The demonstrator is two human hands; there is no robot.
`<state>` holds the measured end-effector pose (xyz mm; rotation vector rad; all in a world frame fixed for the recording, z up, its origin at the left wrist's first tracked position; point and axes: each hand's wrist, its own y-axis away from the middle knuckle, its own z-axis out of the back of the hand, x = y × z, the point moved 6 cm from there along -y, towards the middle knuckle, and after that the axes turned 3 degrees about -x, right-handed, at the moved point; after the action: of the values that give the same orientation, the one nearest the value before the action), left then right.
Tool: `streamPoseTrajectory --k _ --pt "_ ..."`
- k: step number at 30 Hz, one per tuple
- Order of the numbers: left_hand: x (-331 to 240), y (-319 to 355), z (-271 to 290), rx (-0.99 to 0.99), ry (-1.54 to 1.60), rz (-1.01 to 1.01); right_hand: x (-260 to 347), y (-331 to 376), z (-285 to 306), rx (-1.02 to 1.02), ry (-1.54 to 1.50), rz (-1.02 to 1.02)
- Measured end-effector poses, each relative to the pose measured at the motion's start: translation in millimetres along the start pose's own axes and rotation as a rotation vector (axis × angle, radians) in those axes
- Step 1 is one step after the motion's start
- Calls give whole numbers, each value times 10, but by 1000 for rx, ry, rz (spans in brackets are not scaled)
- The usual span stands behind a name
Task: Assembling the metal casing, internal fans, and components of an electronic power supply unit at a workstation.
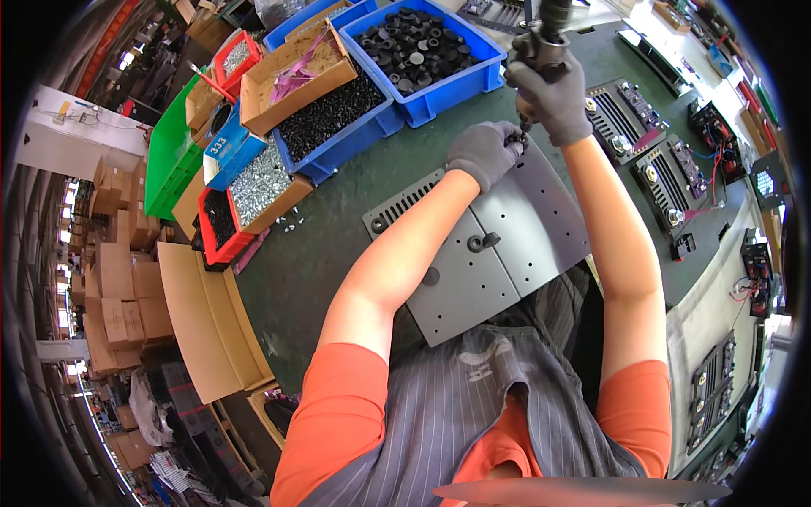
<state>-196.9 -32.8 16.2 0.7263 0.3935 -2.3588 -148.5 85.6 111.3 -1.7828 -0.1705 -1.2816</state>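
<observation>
My right hand (553,93), in a dark grey glove, is closed round an upright power screwdriver (552,21). The tool's tip points down at the far edge of a grey metal panel (549,203). Close beside that tip is my gloved left hand (488,155), its fingers pinched together at the panel's edge. Whatever those fingers hold is too small to make out. The panel lies on the table near my body, with slots on its left side and several small holes. Black round fittings (483,242) sit near its middle.
Beyond the panel, blue bins hold black caps (414,51) and black screws (329,114). To the left are silver screws (258,182) in a cardboard box, a red bin (221,228) and a green bin (173,156). Assembled panels with circuit parts (625,118) lie at right on the green table (317,270).
</observation>
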Motion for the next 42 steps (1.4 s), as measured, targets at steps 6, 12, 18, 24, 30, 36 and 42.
streamPoseTrajectory --k 6,12,18,24,30,36,42 --pt "259 101 305 -195 942 288 -163 -40 -27 60 90 -94" --pt "529 809 683 -1 1782 575 -202 -112 -144 141 113 -23" --pt "697 1547 781 -148 1805 539 90 -201 -7 82 -179 -59" --pt "376 2079 449 -29 2271 549 831 521 280 18 -694 -126" --pt "-135 2292 14 263 2055 643 1553 1226 278 302 -919 91" --pt "-370 2348 5 322 2038 594 1652 1505 373 91 -756 66" --pt "-419 2396 -19 341 1861 521 1680 1602 461 143 -796 88"
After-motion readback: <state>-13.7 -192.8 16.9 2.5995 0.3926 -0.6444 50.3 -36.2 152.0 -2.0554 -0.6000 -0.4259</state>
